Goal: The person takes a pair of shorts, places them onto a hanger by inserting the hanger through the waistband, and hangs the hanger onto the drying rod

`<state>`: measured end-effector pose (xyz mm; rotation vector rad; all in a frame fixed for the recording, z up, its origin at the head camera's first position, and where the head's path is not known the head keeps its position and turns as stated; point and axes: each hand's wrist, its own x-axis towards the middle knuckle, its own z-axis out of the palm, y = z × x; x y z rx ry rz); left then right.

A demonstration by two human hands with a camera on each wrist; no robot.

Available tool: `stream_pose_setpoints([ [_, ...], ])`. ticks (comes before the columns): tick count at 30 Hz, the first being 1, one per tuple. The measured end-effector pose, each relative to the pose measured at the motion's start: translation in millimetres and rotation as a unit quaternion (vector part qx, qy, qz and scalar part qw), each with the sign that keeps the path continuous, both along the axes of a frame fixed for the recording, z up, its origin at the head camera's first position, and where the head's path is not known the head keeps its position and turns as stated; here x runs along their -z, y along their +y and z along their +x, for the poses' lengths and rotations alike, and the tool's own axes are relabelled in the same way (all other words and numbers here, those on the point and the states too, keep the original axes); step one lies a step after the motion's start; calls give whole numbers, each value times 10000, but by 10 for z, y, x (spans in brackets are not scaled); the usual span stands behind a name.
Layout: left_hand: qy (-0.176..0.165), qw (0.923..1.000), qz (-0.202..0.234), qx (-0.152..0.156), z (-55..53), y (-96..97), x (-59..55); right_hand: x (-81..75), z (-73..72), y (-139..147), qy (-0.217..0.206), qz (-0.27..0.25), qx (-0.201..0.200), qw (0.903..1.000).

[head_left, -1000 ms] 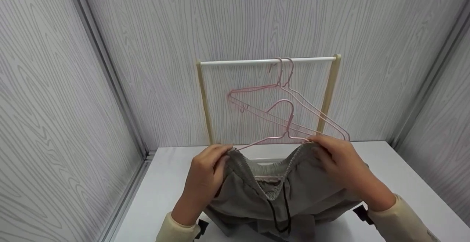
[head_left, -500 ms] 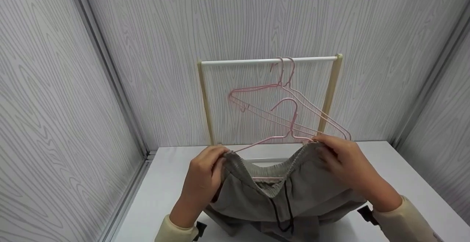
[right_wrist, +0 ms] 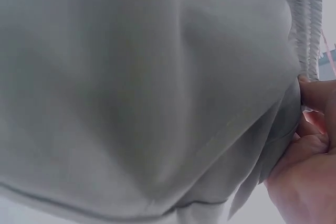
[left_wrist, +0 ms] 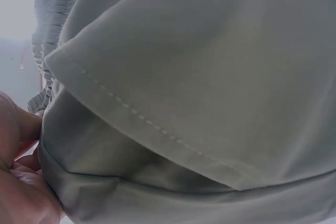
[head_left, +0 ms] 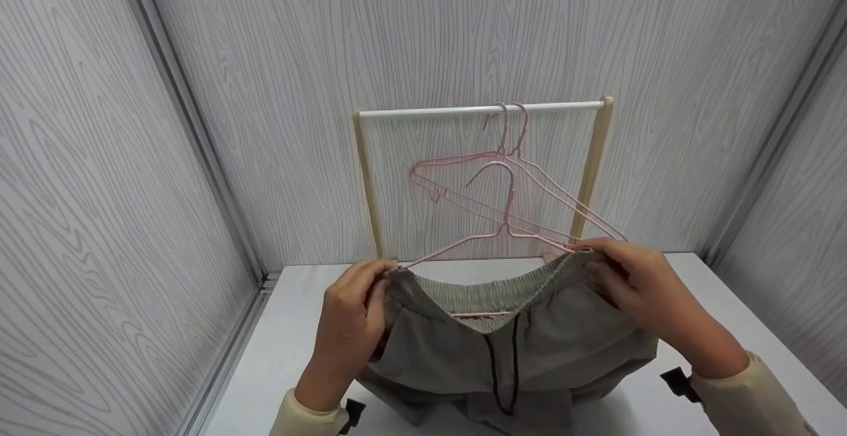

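Observation:
Grey drawstring shorts [head_left: 456, 363] hang between both hands, their gathered elastic waistband spread wide. My left hand [head_left: 351, 317] pinches the waistband's left end, and my right hand [head_left: 642, 284] pinches its right end. A pink wire hanger [head_left: 486, 234] sits inside the waist, its hook rising free above and its lower bar showing within the opening. The hanger's shoulder ends are hidden by the fingers and cloth. In the left wrist view the shorts [left_wrist: 184, 77] fill most of the picture, with a stitched pocket edge. The right wrist view likewise shows mostly grey cloth [right_wrist: 142, 87].
Behind the shorts stands a small rack with a white rail [head_left: 430, 112] and wooden posts [head_left: 368, 184]. Two pink hangers [head_left: 456, 158] hang from the rail. A white table [head_left: 278, 330] lies below, with wood-grain panels [head_left: 265, 45] around it.
The hands have moved apart, stretching the waistband wider and flatter. The held hanger has risen a little and its hook has shifted left. Both hands keep their hold.

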<state>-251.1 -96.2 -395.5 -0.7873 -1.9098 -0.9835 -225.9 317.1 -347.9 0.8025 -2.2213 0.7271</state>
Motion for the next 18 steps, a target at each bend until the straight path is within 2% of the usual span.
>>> stream_pose_setpoints([
  [11, -140, 9999, 94, -21, 13, -57, 20, 69, 12, 172, 65, -99, -6, 9999],
  [18, -91, 9997, 194, -142, 5, -127, 128, 202, 38, 286, 101, -116, 50, 9999],
])
